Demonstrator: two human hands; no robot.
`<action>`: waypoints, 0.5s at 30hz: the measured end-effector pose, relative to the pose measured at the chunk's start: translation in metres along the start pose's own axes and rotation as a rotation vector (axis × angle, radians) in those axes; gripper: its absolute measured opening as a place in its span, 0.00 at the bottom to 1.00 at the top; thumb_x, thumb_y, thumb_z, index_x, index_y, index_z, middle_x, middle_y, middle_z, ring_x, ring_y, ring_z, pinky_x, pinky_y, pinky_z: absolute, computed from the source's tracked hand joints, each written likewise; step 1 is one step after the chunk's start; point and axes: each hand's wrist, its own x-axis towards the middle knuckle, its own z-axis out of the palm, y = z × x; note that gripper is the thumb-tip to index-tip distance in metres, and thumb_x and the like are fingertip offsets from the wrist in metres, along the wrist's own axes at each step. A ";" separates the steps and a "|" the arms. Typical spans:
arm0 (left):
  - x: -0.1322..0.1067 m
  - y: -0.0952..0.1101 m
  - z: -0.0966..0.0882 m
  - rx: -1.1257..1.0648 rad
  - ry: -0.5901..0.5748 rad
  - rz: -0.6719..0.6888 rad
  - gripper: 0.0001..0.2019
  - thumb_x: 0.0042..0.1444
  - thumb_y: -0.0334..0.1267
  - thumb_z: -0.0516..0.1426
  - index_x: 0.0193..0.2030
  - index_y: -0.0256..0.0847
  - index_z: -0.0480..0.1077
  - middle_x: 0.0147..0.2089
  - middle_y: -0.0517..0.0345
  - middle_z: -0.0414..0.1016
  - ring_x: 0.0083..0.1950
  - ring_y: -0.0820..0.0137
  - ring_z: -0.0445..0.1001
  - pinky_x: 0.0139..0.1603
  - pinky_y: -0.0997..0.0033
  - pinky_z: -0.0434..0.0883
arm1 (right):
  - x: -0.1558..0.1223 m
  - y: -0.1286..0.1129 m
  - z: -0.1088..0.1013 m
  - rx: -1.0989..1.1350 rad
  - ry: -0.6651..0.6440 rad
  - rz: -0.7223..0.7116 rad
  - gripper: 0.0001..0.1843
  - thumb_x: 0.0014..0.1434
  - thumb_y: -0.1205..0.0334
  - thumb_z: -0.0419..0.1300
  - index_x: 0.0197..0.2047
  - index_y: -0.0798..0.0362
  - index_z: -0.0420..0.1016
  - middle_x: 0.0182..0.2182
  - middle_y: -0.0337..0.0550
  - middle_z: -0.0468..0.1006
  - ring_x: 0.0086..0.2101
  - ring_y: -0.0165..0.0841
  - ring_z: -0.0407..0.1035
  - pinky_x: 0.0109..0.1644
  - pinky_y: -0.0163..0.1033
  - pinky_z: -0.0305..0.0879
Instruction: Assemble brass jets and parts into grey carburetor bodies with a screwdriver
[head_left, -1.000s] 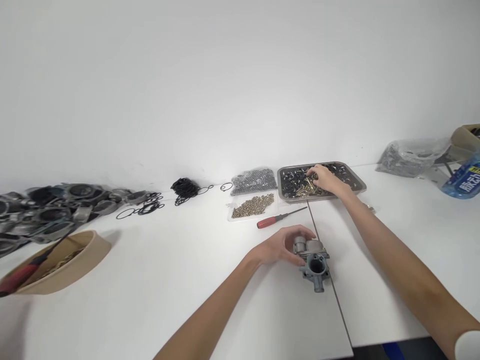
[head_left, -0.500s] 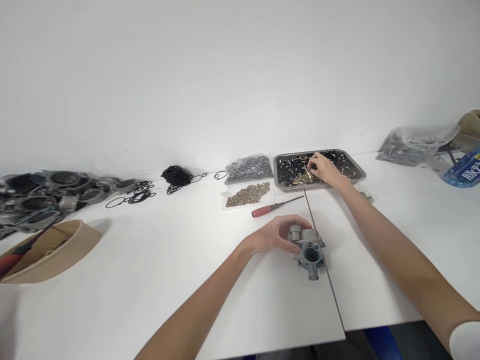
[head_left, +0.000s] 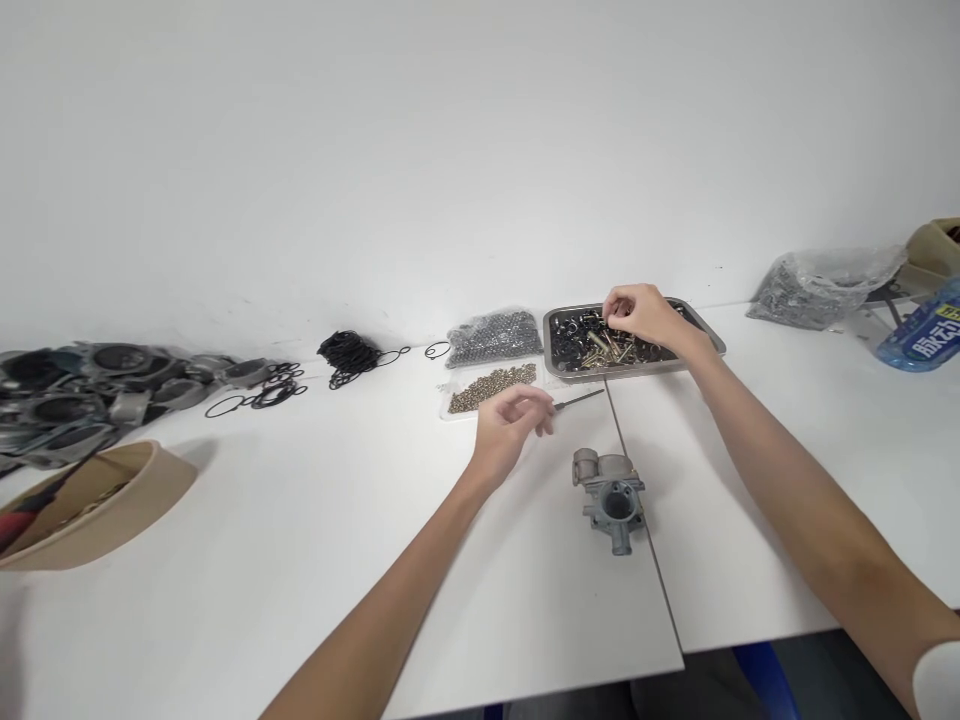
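A grey metal carburetor body (head_left: 613, 497) stands alone on the white table (head_left: 300, 560), near the seam between two tabletops. My left hand (head_left: 510, 425) hovers up and left of it, over a red-handled screwdriver (head_left: 577, 400), fingers loosely curled and holding nothing. My right hand (head_left: 637, 315) is raised just over a metal tray (head_left: 709, 335) of black and brass small parts, fingertips pinched on something too small to name.
A bag of brass bits (head_left: 491, 388) and a bag of steel balls (head_left: 495, 338) lie left of the tray. Black O-rings (head_left: 349, 355) and a heap of grey castings (head_left: 90, 400) run along the wall. A tan bowl (head_left: 90, 510) sits far left; a plastic bag (head_left: 825, 285) far right.
My left hand has let go of the carburetor body and lifted up and left over the screwdriver. My right hand has risen out of the tray with its fingertips pinched.
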 end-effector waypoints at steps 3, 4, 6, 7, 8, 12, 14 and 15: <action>0.003 -0.009 -0.001 0.128 0.121 -0.009 0.06 0.48 0.37 0.61 0.30 0.36 0.70 0.27 0.58 0.73 0.22 0.75 0.70 0.22 0.73 0.62 | 0.002 -0.018 0.001 -0.029 -0.086 0.018 0.09 0.53 0.73 0.55 0.35 0.55 0.74 0.36 0.44 0.77 0.35 0.31 0.69 0.39 0.37 0.65; 0.003 -0.014 -0.001 0.146 0.124 -0.025 0.06 0.48 0.36 0.60 0.30 0.36 0.70 0.26 0.59 0.72 0.21 0.75 0.70 0.22 0.74 0.62 | 0.002 -0.021 0.004 -0.059 -0.135 0.046 0.10 0.53 0.74 0.55 0.36 0.55 0.75 0.37 0.45 0.77 0.35 0.31 0.69 0.40 0.37 0.65; 0.004 -0.024 -0.001 0.166 0.095 -0.062 0.05 0.48 0.37 0.59 0.31 0.37 0.70 0.22 0.60 0.71 0.21 0.76 0.68 0.22 0.76 0.61 | 0.001 -0.024 0.012 -0.126 -0.249 0.107 0.13 0.54 0.74 0.55 0.41 0.55 0.76 0.39 0.46 0.77 0.36 0.32 0.70 0.40 0.36 0.64; 0.004 -0.027 -0.001 0.173 0.069 -0.082 0.06 0.49 0.37 0.58 0.31 0.37 0.70 0.20 0.61 0.69 0.20 0.76 0.67 0.22 0.76 0.60 | 0.000 -0.024 0.016 -0.150 -0.312 0.131 0.15 0.55 0.74 0.55 0.44 0.55 0.76 0.40 0.47 0.77 0.37 0.33 0.70 0.40 0.36 0.64; 0.003 -0.030 -0.001 0.180 0.043 -0.100 0.06 0.50 0.38 0.58 0.31 0.37 0.70 0.18 0.62 0.68 0.19 0.76 0.66 0.22 0.76 0.60 | -0.001 -0.023 0.021 -0.162 -0.371 0.144 0.15 0.56 0.73 0.55 0.46 0.55 0.76 0.41 0.48 0.78 0.37 0.33 0.70 0.40 0.36 0.64; 0.002 -0.032 -0.001 0.209 -0.011 -0.121 0.05 0.48 0.37 0.57 0.30 0.37 0.70 0.16 0.62 0.68 0.19 0.76 0.64 0.23 0.76 0.60 | -0.004 -0.020 0.036 -0.158 -0.456 0.143 0.15 0.60 0.71 0.55 0.50 0.57 0.75 0.47 0.51 0.78 0.42 0.34 0.72 0.42 0.34 0.64; 0.002 -0.031 -0.001 0.217 -0.014 -0.121 0.05 0.48 0.36 0.57 0.30 0.38 0.70 0.17 0.62 0.68 0.20 0.76 0.64 0.24 0.76 0.61 | -0.004 -0.017 0.040 -0.173 -0.421 0.152 0.16 0.60 0.72 0.55 0.51 0.60 0.74 0.49 0.54 0.76 0.44 0.35 0.71 0.43 0.34 0.64; 0.002 -0.031 -0.001 0.222 -0.014 -0.124 0.05 0.48 0.36 0.57 0.30 0.38 0.70 0.16 0.62 0.68 0.20 0.76 0.65 0.24 0.77 0.60 | -0.004 -0.016 0.042 -0.179 -0.408 0.158 0.16 0.60 0.73 0.55 0.50 0.61 0.74 0.49 0.55 0.76 0.44 0.36 0.71 0.44 0.34 0.64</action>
